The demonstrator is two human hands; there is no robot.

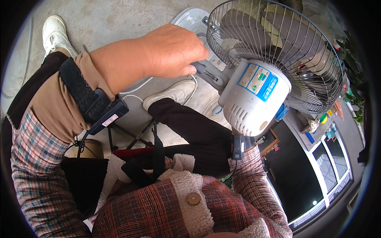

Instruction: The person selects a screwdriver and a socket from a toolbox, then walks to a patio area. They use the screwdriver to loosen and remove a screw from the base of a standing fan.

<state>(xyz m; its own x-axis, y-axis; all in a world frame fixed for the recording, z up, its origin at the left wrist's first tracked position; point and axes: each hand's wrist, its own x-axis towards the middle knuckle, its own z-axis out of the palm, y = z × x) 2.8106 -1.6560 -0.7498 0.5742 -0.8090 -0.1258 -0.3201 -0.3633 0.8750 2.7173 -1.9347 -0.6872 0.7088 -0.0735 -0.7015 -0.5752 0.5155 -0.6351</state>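
An electric fan head [254, 95] is raised in front of me, with a pale grey motor housing and a blue-and-white label. Its dark wire cage [274, 39] tilts to the upper right, blades inside. From the left, my left hand [174, 51] reaches to the fan's grey neck [214, 76]. Its fingers are closed at a dark grey knob-like piece [198, 68] there; the fingertips are partly hidden. Behind the lower end of the housing, only the wrist of my right hand [237, 133] shows; its fingers are hidden by the fan.
A round pale grey base [188, 18] lies on the concrete floor beyond my left hand. A round slotted piece [214, 109] is below the neck, near my shoe [170, 94]. White cable [137, 85] runs over the floor. Windows [329, 170] and a shelf of small items stand right.
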